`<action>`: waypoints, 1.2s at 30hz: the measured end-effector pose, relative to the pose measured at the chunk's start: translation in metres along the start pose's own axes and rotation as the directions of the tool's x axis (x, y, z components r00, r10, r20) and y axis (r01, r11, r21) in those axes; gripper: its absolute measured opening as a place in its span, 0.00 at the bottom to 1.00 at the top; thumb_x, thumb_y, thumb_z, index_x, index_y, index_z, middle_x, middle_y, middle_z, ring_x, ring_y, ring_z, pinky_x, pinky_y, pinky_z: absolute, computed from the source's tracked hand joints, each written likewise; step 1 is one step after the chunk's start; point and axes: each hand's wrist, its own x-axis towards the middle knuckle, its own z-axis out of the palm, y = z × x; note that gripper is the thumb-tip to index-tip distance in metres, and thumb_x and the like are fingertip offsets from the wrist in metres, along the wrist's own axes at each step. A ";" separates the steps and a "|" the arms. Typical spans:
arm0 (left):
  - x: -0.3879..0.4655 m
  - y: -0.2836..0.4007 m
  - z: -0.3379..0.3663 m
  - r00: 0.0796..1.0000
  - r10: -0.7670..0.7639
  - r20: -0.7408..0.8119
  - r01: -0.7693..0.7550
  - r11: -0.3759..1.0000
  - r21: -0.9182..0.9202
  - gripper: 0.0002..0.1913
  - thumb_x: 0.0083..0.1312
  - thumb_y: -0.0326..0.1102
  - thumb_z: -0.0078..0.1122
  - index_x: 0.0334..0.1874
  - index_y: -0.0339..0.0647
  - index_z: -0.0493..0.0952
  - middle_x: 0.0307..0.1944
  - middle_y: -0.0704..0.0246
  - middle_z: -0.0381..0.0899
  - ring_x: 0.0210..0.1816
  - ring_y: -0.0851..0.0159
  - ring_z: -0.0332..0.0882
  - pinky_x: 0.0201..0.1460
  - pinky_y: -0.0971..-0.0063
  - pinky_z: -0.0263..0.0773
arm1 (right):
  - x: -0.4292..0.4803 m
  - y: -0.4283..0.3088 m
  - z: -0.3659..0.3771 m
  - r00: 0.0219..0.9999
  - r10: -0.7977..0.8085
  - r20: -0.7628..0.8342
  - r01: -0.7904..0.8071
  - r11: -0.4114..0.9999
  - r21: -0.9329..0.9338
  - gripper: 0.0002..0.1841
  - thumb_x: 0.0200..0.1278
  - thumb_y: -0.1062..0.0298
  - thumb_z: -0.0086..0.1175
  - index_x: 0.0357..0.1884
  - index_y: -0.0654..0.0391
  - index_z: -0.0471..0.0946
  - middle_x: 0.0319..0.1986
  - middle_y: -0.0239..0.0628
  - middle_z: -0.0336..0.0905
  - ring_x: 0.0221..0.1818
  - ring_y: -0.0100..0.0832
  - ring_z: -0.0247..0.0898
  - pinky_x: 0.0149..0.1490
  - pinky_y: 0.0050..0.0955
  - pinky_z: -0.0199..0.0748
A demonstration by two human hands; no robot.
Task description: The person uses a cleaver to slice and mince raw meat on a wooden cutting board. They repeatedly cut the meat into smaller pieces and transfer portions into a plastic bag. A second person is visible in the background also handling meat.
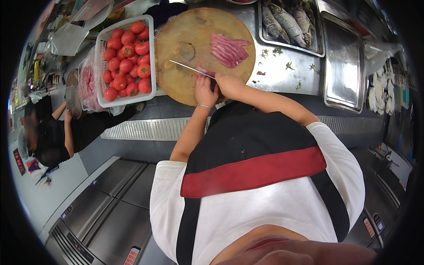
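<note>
A round wooden chopping block lies before me on the metal counter. My right hand is closed around the handle end of a knife, whose thin blade points up and left across the block. Just below the blade, my left hand rests with its fingertips on a small piece of raw meat; how firmly it presses or grips is hidden. Sliced raw meat lies in an overlapping pile on the upper right of the block.
Left of the block stands a white plastic basket of tomatoes. A metal tray of whole fish and an empty metal tray are at the right. Green tomato stems are scattered between. Another person holds a cleaver at far left.
</note>
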 end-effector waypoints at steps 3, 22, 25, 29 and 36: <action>-0.001 0.000 0.002 1.000 -0.001 -0.021 0.001 1.000 0.010 0.24 0.53 0.33 0.70 0.53 0.36 0.78 0.56 0.50 0.77 0.61 0.40 0.72 0.69 0.52 0.66 | -0.030 0.012 -0.007 1.000 0.003 0.007 -0.003 0.999 -0.042 0.13 0.66 0.70 0.46 0.48 0.66 0.72 0.33 0.58 0.83 0.39 0.59 0.82 0.43 0.56 0.77; -0.015 -0.006 -0.014 0.996 0.084 -0.024 -0.084 0.996 -0.003 0.19 0.53 0.31 0.69 0.49 0.39 0.79 0.54 0.56 0.78 0.60 0.45 0.73 0.64 0.57 0.70 | -0.107 0.060 -0.027 0.987 0.133 -0.087 -0.142 0.983 -0.116 0.12 0.72 0.64 0.50 0.48 0.62 0.69 0.27 0.58 0.81 0.33 0.62 0.79 0.41 0.59 0.74; -0.016 -0.005 -0.015 0.995 0.079 -0.061 -0.081 0.997 -0.022 0.19 0.53 0.30 0.68 0.48 0.38 0.79 0.54 0.56 0.78 0.60 0.45 0.73 0.65 0.56 0.70 | -0.118 0.069 -0.031 0.951 0.267 -0.157 -0.290 0.945 -0.149 0.11 0.72 0.65 0.51 0.47 0.62 0.69 0.26 0.57 0.80 0.32 0.62 0.78 0.39 0.58 0.73; -0.016 -0.003 -0.013 0.995 0.068 -0.068 -0.070 0.997 -0.025 0.18 0.53 0.30 0.68 0.47 0.37 0.79 0.53 0.55 0.79 0.59 0.45 0.74 0.64 0.55 0.70 | -0.115 0.055 -0.019 0.984 0.050 -0.169 -0.077 0.985 -0.157 0.11 0.72 0.63 0.51 0.44 0.61 0.68 0.25 0.56 0.80 0.31 0.63 0.78 0.38 0.57 0.74; -0.011 -0.006 -0.012 0.996 0.079 -0.033 -0.080 0.997 -0.014 0.19 0.53 0.30 0.68 0.48 0.36 0.79 0.54 0.53 0.78 0.59 0.42 0.73 0.64 0.55 0.70 | -0.090 0.042 -0.008 0.999 0.029 0.029 -0.025 0.993 -0.115 0.11 0.70 0.64 0.51 0.44 0.63 0.70 0.28 0.58 0.81 0.34 0.63 0.79 0.40 0.58 0.74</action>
